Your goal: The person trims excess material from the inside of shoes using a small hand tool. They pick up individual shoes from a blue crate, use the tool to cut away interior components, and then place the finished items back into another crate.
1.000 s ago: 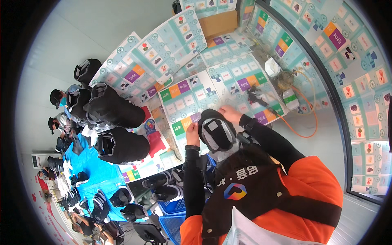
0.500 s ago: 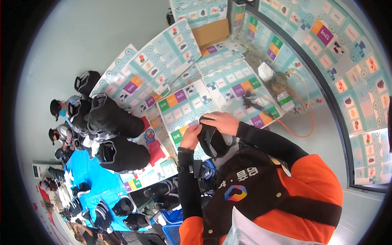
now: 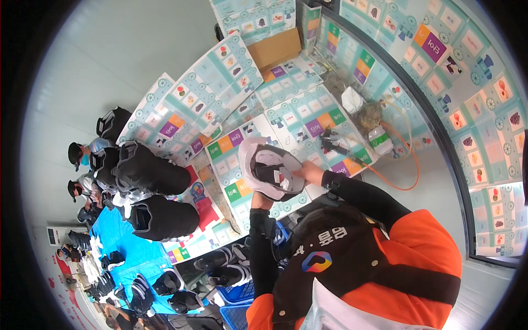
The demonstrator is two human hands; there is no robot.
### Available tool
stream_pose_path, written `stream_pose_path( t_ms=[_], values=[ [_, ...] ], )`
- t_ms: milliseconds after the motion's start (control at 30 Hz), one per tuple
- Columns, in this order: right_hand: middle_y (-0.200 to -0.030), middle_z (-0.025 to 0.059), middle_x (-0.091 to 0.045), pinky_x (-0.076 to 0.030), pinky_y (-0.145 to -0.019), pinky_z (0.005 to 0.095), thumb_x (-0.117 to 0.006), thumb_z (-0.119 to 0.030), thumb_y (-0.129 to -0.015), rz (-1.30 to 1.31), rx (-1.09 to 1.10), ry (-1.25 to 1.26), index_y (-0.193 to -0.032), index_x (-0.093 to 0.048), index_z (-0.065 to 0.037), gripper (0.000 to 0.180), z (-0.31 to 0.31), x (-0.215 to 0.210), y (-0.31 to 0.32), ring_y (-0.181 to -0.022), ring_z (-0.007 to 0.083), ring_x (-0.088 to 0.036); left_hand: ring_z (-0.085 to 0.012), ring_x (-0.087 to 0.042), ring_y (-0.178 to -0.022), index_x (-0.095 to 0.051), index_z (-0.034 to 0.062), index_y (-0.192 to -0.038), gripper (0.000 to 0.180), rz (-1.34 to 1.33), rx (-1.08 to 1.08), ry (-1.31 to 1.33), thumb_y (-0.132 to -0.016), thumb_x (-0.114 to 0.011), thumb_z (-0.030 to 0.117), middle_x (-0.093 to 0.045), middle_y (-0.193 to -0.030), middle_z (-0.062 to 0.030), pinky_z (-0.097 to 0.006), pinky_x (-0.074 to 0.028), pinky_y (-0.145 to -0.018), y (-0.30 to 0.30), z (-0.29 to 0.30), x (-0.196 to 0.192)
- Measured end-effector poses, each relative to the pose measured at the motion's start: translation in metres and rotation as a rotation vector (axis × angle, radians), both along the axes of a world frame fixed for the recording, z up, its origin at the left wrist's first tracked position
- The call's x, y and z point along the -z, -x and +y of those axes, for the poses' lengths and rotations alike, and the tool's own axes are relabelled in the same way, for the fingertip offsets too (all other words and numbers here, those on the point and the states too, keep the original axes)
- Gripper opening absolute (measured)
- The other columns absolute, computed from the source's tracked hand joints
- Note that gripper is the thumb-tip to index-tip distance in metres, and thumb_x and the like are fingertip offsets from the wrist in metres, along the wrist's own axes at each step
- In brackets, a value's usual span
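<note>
Pale grey and black cap [image 3: 271, 169], open side facing us, above our bench [image 3: 219, 199], our left hand [image 3: 262, 201] curled under its near edge, our right hand [image 3: 310, 173] gripping its right edge

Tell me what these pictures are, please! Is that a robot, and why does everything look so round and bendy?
There's no robot here, just a person working with two bare hands. The camera is worn on the person's head, the left one of a pair, and looks down. Its very wide fisheye lens makes straight edges curve.

The left hand and the right hand hold a brimmed cap between them. You can see inside it, and its grey brim points away to the left.

Below lies a worktable covered with colourful printed boards. On it are a black hand tool, with an orange hose nearby, and, on the left, stacks of black caps.
</note>
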State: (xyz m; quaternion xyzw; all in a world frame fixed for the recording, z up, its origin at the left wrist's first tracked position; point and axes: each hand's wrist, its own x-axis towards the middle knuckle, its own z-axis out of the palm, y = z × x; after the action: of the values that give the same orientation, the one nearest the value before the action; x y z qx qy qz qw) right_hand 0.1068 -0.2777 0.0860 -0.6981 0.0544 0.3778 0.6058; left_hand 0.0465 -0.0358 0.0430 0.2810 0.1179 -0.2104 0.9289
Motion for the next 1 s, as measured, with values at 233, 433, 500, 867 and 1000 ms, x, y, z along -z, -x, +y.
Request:
stream_pose_path(
  t_ms=[233,433,500,867,1000],
  values=[
    [-0.118,0.0214,-0.066,-0.065,-0.075,0.0473,-0.068,-0.014,-0.095,0.277,0.137,-0.386,-0.131,-0.052,0.011,0.047,-0.028,0.054,-0.014,-0.097,0.0338,-0.072,-0.0288,-0.055,-0.129,-0.050,0.0095,-0.144,0.057,0.043,-0.261,-0.009,-0.096,-0.069,0.032,-0.059,-0.139,-0.0113,-0.049,-0.044,-0.112,-0.018,-0.009,0.041],
    [-0.113,0.0269,-0.066,-0.065,-0.081,0.0493,-0.060,-0.004,-0.093,0.697,0.178,-0.447,-0.119,-0.054,0.017,0.033,-0.048,0.082,-0.018,-0.095,0.0418,-0.072,-0.0124,-0.062,-0.088,-0.066,0.0167,-0.117,0.023,0.361,-0.763,-0.732,-0.097,-0.068,0.028,-0.068,-0.098,0.0012,-0.032,-0.046,-0.074,-0.044,-0.030,0.046],
    [-0.108,0.0279,-0.068,-0.064,-0.078,0.0454,-0.055,-0.018,-0.097,0.715,-0.025,-0.388,-0.114,-0.056,0.017,0.039,-0.052,0.098,-0.016,-0.094,0.0413,-0.072,-0.0114,-0.061,-0.084,-0.067,0.0153,-0.118,0.024,0.327,-0.716,-0.783,-0.096,-0.069,0.026,-0.068,-0.098,0.0024,-0.029,-0.043,-0.066,-0.055,-0.047,0.049],
    [-0.115,0.0170,-0.057,-0.055,-0.082,0.0474,-0.063,-0.024,-0.089,-0.751,-0.221,0.888,-0.110,-0.059,-0.002,0.030,-0.120,0.115,-0.075,-0.112,0.0375,-0.055,-0.0103,-0.057,-0.077,-0.064,0.0183,-0.130,0.039,0.559,-0.317,-0.991,-0.093,-0.072,0.027,-0.066,-0.096,0.0051,-0.030,-0.042,-0.062,-0.069,-0.022,0.089],
    [-0.120,0.0161,-0.051,-0.055,-0.085,0.0463,-0.058,-0.015,-0.091,-0.919,-0.200,1.058,-0.119,-0.055,-0.001,0.032,-0.164,0.149,-0.085,-0.118,0.0330,-0.052,-0.0110,-0.059,-0.080,-0.061,0.0180,-0.135,0.044,0.515,-0.251,-1.042,-0.093,-0.072,0.029,-0.065,-0.096,0.0051,-0.030,-0.044,-0.062,-0.077,-0.017,0.105]
  ],
)
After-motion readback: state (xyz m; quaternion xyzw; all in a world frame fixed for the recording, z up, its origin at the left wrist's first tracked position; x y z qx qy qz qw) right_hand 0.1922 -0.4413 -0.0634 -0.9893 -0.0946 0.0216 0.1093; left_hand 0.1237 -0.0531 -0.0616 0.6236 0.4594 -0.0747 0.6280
